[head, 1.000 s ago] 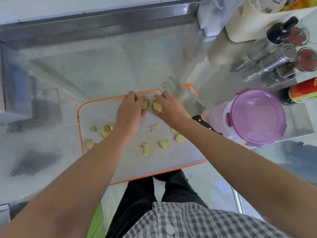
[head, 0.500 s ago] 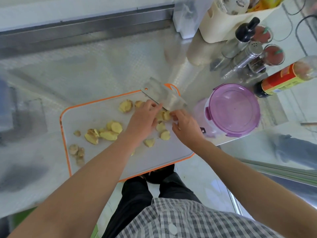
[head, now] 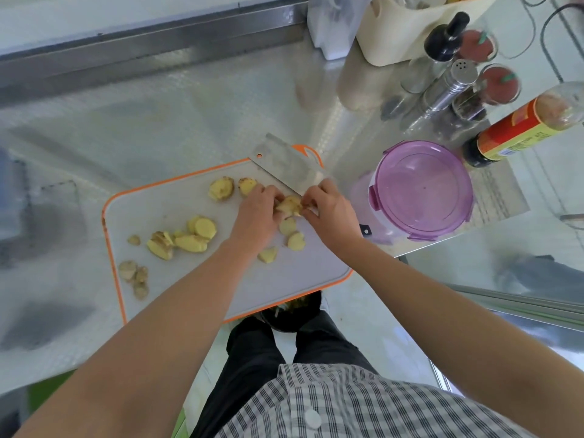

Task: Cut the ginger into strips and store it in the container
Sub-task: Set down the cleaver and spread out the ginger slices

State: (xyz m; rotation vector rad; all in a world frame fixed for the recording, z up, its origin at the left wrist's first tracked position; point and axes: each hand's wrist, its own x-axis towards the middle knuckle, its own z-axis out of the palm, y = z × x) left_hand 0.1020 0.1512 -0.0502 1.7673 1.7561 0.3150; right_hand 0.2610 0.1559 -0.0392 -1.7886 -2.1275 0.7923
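– Steel worktop [head: 164, 121], embossed and shiny, fills the view from side to side. What lies on it first, from the left?
– The cutting board [head: 177, 210], white with an orange rim. Ginger slices [head: 189, 240] are scattered over it: a few small ones by its left edge, a looser heap further in, and two more towards the far edge.
– And the hands?
– Both meet over the right part of the board. The left hand [head: 257, 214] has its fingers curled round a ginger piece [head: 289, 205], and the right hand [head: 330, 213] pinches the same piece from the other side. The piece sits between them, just above the board or on it; I cannot tell which. Three more slices lie just beneath the hands, nearer the person.
– Where is the knife?
– A cleaver [head: 284, 162] lies flat on the far right corner of the board, blade towards the back. Neither hand grips it, and the right hand covers its middle.
– Further right?
– The container [head: 423, 192], round, with a purple clip lid on it, stands just beside the board. Behind it are a sauce bottle [head: 521, 128], a metal shaker [head: 448, 86] and some jars, with a cream tub [head: 395, 33] at the back
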